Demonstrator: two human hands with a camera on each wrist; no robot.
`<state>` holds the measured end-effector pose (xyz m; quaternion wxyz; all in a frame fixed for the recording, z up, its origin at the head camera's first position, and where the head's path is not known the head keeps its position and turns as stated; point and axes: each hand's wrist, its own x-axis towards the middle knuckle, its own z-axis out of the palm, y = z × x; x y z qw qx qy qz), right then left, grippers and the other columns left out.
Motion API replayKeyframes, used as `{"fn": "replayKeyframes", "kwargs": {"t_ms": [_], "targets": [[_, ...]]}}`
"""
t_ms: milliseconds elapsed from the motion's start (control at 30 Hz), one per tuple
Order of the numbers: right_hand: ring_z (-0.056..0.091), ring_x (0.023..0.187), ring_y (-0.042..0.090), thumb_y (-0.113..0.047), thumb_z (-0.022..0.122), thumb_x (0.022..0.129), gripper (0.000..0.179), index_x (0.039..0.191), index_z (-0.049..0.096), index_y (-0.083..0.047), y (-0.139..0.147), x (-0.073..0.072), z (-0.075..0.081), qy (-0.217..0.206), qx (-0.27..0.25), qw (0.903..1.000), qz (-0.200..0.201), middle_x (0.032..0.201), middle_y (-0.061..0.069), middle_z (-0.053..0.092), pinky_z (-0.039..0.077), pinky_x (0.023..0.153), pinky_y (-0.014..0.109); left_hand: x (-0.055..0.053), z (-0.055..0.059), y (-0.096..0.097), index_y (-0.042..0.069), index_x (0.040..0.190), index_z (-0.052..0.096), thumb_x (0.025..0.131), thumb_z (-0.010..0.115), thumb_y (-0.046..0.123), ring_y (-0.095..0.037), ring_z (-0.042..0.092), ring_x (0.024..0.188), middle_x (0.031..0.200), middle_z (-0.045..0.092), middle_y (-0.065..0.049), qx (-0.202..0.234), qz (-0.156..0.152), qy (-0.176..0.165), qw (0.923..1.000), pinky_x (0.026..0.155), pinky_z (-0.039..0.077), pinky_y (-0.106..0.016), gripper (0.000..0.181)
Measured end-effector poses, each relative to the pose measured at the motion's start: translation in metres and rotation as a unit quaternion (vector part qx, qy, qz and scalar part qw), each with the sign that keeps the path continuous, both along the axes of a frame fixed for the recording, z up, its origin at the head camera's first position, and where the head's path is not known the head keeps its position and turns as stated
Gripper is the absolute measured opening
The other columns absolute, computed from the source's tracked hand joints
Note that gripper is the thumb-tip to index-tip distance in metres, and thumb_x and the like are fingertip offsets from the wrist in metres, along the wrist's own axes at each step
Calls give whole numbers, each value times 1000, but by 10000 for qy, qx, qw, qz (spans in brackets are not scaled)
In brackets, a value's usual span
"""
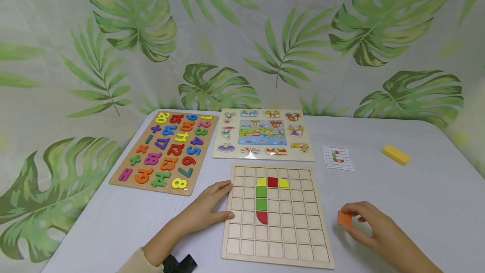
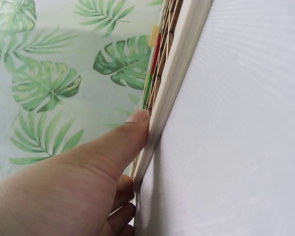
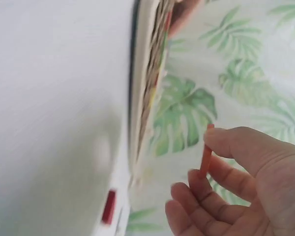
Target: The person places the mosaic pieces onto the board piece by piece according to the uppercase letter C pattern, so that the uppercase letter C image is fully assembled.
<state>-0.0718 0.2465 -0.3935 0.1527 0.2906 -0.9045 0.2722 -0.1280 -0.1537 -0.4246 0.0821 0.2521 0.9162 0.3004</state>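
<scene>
My right hand (image 1: pixel 373 226) pinches an orange square tile (image 1: pixel 344 218) between thumb and fingers, just right of the wooden grid board (image 1: pixel 297 236). In the right wrist view the thin tile (image 3: pixel 206 155) is seen edge-on. My left hand (image 1: pixel 202 207) rests at the board's left edge, thumb and fingers extended and touching it; the left wrist view shows the thumb (image 2: pixel 135 123) against the rim. On the board lie a red square (image 1: pixel 272 182) between two yellow quarter-rounds (image 1: pixel 283 183), two green squares (image 1: pixel 261 198) below the left one, and a red quarter-round (image 1: pixel 262 218) at the bottom.
A pattern card (image 1: pixel 338 158) lies beyond the board at right, with a yellow box (image 1: pixel 395 154) farther right. Behind the board is a picture puzzle (image 1: pixel 261 155); a number puzzle (image 1: pixel 151 180) lies at left. A black object (image 1: pixel 179 263) sits near my left wrist.
</scene>
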Motion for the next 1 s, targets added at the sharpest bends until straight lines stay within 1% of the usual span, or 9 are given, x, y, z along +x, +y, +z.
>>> {"fn": "replayKeyframes", "kwargs": {"t_ms": [67,167,333,433,533,633,767,867,1000], "targets": [[48,82,1,3,76,64,50,104,56,-19,-12,-1,5,7,-127,9999,89,100,-13,54,38,70,9,0,0,0,8,140,32,80,61,48,-23,23,130,143,27,-3,-10,0,10,10000,102,26,-42,78],[50,83,3,4,74,65,49,105,57,-18,-29,-4,6,92,-443,9982,383,101,-11,55,39,71,12,0,0,-1,8,140,32,80,61,48,-23,23,130,143,27,-3,-9,-12,41,10000,102,26,-42,78],[53,87,7,3,74,67,44,105,59,-13,-58,-9,-3,3,-835,9913,1019,101,-6,57,44,71,15,0,-1,-1,7,139,33,80,61,49,-25,24,129,143,29,-5,61,-52,111,9999,101,26,-43,78],[53,85,7,-1,74,70,38,104,61,-14,-71,-12,-9,-109,-844,9893,1184,100,-6,57,46,70,17,0,-1,-1,7,139,33,80,60,49,-25,24,129,143,29,-5,47,-56,108,9999,101,27,-43,78],[54,86,7,-8,73,74,32,104,62,-14,-80,-16,-14,-298,-722,9905,1132,100,-8,58,46,74,17,0,-1,-1,7,140,33,80,61,49,-25,24,130,143,28,-5,20,-28,64,10000,101,26,-43,78],[54,89,7,-17,70,79,26,103,62,-16,-86,-19,-20,-660,-568,9914,972,101,-11,57,45,78,18,0,-1,-1,8,140,32,80,61,49,-23,23,130,143,27,-3,2,-1,7,10000,102,26,-42,78],[52,90,5,-25,68,81,21,101,62,-20,-91,-22,-27,-1045,-501,9904,753,100,-15,56,45,78,21,-1,-1,0,8,140,32,80,60,49,-23,23,130,143,27,-3,2,-22,21,10000,102,26,-43,78],[51,89,3,-27,69,80,21,99,63,-22,-94,-24,-31,-1066,-494,9907,687,98,-17,55,45,77,21,-1,-1,0,8,140,32,80,60,50,-24,23,130,143,27,-3,-19,-18,18,10000,101,26,-43,78],[50,84,3,-24,71,78,20,97,64,-21,-97,-26,-33,-1091,-543,9898,738,95,-16,54,45,73,20,-1,-1,0,8,140,32,80,61,49,-24,24,130,143,28,-3,-15,-4,-14,10000,101,27,-43,78]]}}
